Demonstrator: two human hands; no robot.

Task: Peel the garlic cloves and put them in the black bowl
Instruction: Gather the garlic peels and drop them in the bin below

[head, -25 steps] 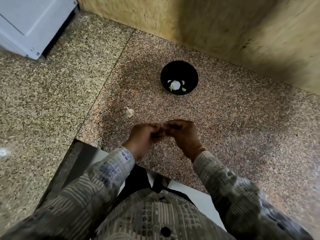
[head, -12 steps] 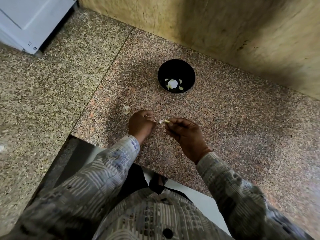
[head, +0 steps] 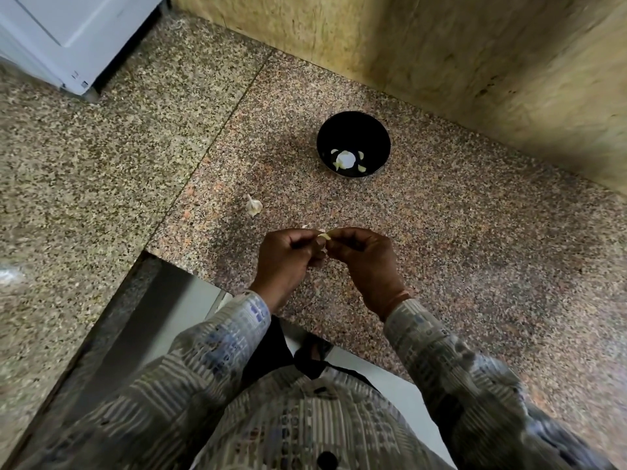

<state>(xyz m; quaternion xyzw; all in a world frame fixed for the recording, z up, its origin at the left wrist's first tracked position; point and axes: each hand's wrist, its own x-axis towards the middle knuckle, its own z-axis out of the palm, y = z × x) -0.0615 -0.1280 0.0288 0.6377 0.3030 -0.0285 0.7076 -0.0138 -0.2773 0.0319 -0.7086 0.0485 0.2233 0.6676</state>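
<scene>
While the left hand [head: 288, 256] and right hand [head: 366, 262] each pinch one garlic clove [head: 324, 236] in a tight grip above the counter [head: 475, 249], the black bowl [head: 353, 130] sits beyond with white garlic pieces [head: 345, 160] inside. A garlic bit [head: 253, 205] lies nearby.

dim overhead light, soft shadows, wide-angle bending, blurred edges

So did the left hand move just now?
Yes. The left hand drew back, away from the loose garlic piece on the counter, and now meets the right hand at the clove.
</scene>
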